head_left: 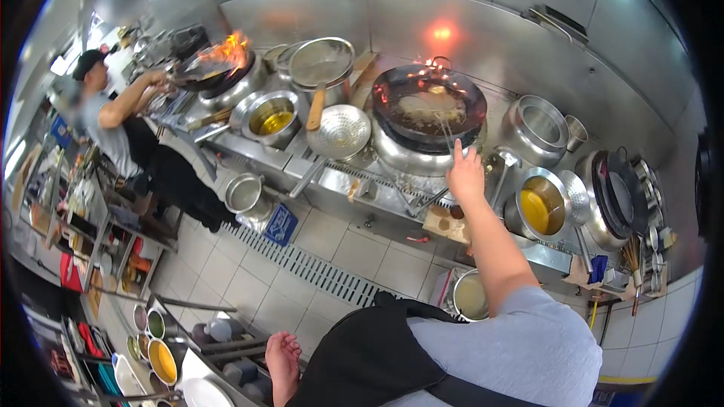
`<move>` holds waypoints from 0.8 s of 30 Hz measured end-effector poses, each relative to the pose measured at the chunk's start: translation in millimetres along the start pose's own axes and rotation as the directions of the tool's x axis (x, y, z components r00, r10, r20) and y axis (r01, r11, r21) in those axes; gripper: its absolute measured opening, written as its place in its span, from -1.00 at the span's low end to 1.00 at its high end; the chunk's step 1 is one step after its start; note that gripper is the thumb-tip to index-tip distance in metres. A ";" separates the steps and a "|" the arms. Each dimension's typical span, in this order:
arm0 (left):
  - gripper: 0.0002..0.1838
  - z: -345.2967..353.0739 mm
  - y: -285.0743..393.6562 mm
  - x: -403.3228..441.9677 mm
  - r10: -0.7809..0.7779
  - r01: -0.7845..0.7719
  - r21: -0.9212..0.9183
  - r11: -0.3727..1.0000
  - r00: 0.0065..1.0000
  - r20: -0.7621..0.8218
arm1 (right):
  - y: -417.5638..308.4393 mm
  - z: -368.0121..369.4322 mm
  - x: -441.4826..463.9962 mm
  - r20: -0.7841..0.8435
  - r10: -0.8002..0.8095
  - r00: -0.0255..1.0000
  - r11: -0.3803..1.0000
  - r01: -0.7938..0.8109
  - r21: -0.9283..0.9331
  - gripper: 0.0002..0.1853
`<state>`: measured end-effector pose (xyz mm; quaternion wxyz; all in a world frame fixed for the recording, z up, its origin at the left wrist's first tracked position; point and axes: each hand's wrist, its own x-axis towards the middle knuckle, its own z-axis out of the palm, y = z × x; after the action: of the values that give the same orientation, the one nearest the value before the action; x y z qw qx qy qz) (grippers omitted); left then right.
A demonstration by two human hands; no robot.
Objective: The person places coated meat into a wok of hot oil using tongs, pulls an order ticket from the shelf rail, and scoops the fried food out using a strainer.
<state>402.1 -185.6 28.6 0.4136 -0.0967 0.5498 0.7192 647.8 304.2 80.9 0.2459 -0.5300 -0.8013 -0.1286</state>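
Observation:
My right hand (466, 173) reaches over the stove with its fingers closed on a thin metal utensil (447, 136). The utensil's far end dips into a large black wok (388, 122), which holds bubbling liquid and a pale piece of food (436, 90). Flames show along the wok's back rim. Low beside my body, my left hand (283, 353) is loosely curled with nothing visible in it, near the side rack. A perforated strainer (339, 132) lies to the left of the wok. On its right stands a pot of yellow oil (537, 207).
A co-worker (113, 105) at the left handles another wok (204, 75) with high flames. Steel pots (537, 128) and stacked woks (620, 192) stand at the right. Below are a blue crate (280, 224) and a floor grate (302, 265). Sauce containers (162, 362) sit lower left.

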 end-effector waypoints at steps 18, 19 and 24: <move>-0.86 127.0 13.7 101.0 -0.168 0.094 0.314 0.945 0.961 0.218 | 137.4 18.4 104.3 0.702 0.344 0.623 0.487 -0.758 0.434 -0.90; -0.86 130.1 15.8 104.7 -0.171 0.097 0.311 0.946 0.960 0.220 | 128.2 17.4 98.8 0.765 0.287 0.577 0.181 -0.817 0.548 -0.94; -0.84 147.9 31.5 138.8 -0.231 0.114 0.318 0.941 0.904 0.359 | 74.1 12.8 90.1 0.877 0.138 0.460 -0.219 -0.850 0.480 -0.94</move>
<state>338.1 9.4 24.3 0.5874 0.0615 0.5443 0.5958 683.6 411.0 113.8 0.3152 -0.5271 -0.3664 0.6990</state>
